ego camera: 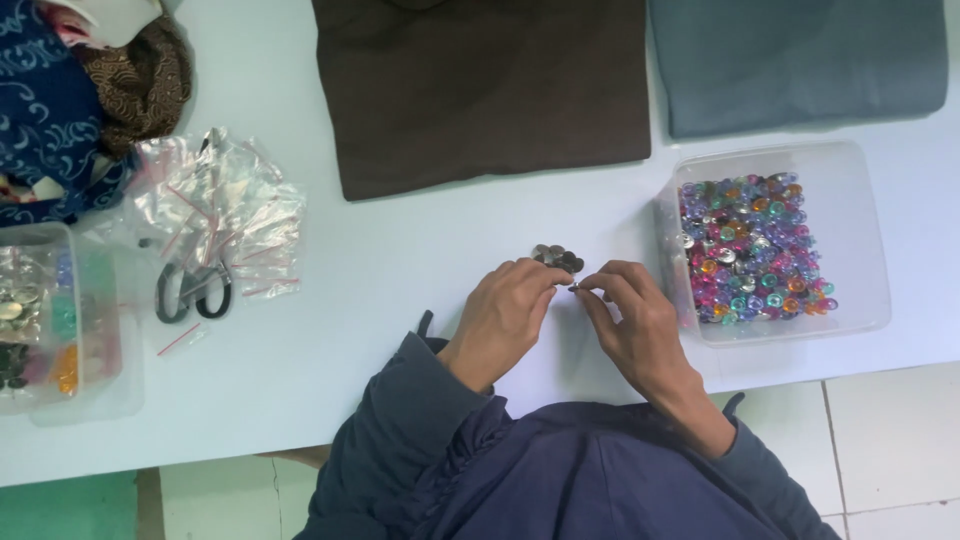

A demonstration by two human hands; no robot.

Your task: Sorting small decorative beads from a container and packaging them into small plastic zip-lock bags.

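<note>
— How do the arms lie?
— Both forearms, in dark blue sleeves, reach forward from the body and angle inward, so the hands meet in front.
— And the left hand (503, 312)?
— Knuckles up, fingers curled, fingertips pinched together.
— The right hand (632, 318)?
— Likewise curled, thumb and forefinger pinched, its tips almost touching the left's.

On the white table (400, 270), the left hand (505, 315) and right hand (630, 320) meet fingertip to fingertip just before a small heap of dark metal buttons (558, 258). Right of them stands a clear plastic tub (860, 250) holding multicoloured beads (752, 250). Behind lie a folded brown cloth (480, 90) and, to its right, a folded grey-blue cloth (800, 60). Far left, black-handled scissors (192, 290) lie beside crumpled clear plastic bags (225, 205)
</note>
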